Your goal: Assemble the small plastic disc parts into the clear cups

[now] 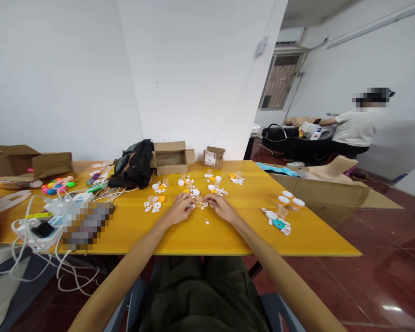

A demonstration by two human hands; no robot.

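Observation:
My left hand (pixel 180 209) rests low over the table with its fingers bent together beside small white plastic parts; anything in its fingertips is too small to name. A short way to the right, my right hand (pixel 222 208) has its fingers curled inward, close to a small white perforated piece (pixel 205 205). Between the hands stands a clear plastic cup (pixel 199 200). Just beyond them lie a white round disc (pixel 196 192) and an orange ring-shaped part (pixel 186 191). A tiny white piece (pixel 207 222) sits on the wood nearer to me.
Several groups of cups and discs lie about the yellow table (pixel 228 240). Lidded jars (pixel 298 203) and a teal disc (pixel 278 224) are at right. A backpack (pixel 134 163), cardboard box (pixel 172 159), power strip and cables (pixel 51 235) are leftward. Another person (pixel 354 127) sits far right.

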